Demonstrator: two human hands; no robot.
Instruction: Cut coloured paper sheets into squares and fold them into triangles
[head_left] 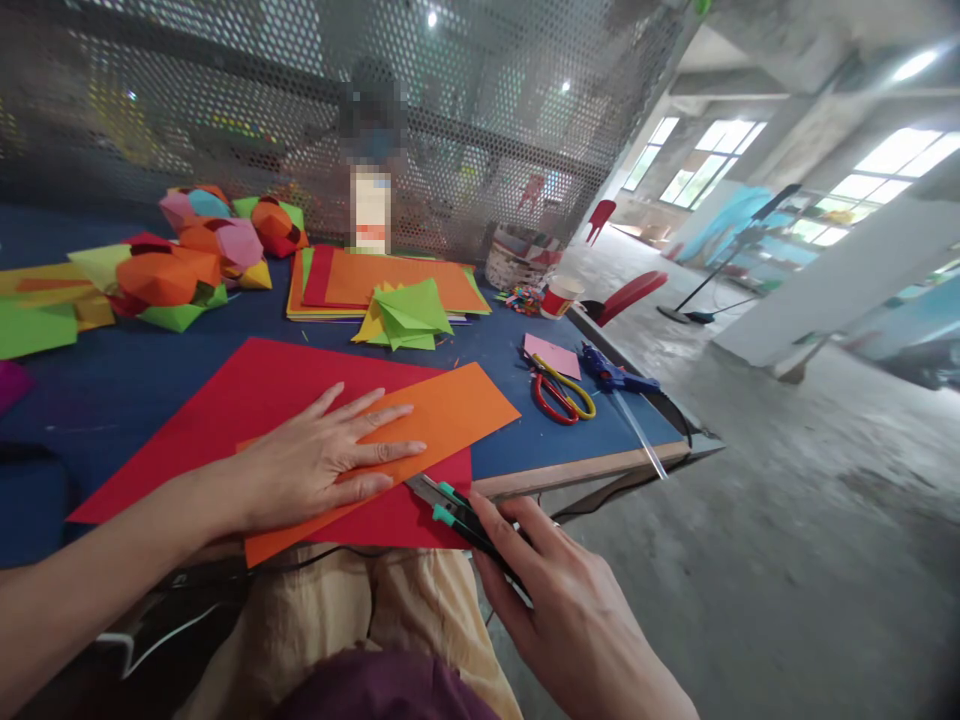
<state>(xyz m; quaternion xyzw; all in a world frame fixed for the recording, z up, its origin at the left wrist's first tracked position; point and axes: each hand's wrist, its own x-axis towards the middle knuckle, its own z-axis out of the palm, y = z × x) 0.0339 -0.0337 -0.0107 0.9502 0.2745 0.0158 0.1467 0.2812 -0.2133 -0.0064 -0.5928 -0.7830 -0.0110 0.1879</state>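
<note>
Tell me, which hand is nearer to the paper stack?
Left hand, on orange paper before the stack; the right hand, with the cutter, is farther, by the table edge.

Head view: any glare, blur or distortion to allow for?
Head view: windows glare white at upper right; the pillar looks slanted and soft; a pixelated patch hides part of the mesh screen; left hand, right hand and cutter look fairly sharp.

Purple top (390, 690); loose tan trousers (319, 625), softly creased; forearms (142, 555) bare; hands (304, 465) bare, slim-fingered.
</note>
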